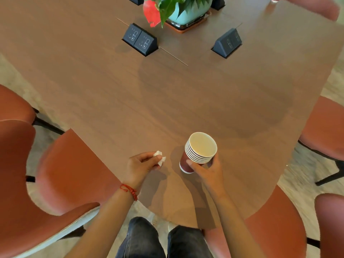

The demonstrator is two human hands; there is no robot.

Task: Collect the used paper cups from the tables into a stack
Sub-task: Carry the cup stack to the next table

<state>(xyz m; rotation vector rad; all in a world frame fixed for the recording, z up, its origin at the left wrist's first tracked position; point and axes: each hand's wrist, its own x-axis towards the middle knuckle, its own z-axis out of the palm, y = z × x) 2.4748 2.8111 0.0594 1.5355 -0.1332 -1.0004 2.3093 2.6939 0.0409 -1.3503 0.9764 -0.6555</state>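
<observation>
Here, the stack of paper cups (199,151) sits in the right hand (206,172). The cups are dark red outside and pale inside, and they fit one inside the other, with many white rims showing near the top. The stack leans a little, with its open top up and away from the person. The right hand grips the stack from the near side, with the thumb across the red wall and the fingers curled round the far side. I cannot tell if the bottom of the stack touches the table (186,101) or is just above it.

Just to the left of the cups is the left hand (143,164). It pinches a small crumpled white paper (159,157) between the thumb and the fingers. A red string bracelet (129,190) goes round the left wrist.

Both hands are over the near edge of the brown wooden table. Well beyond the hands, two black socket boxes (139,40) (227,42) stick up from the table. Between them and farther off stands a potted plant (178,10) with green leaves and a red flower.

Red-brown chairs (70,174) stand round the table, to the left of the left hand and to the right of the right hand.
</observation>
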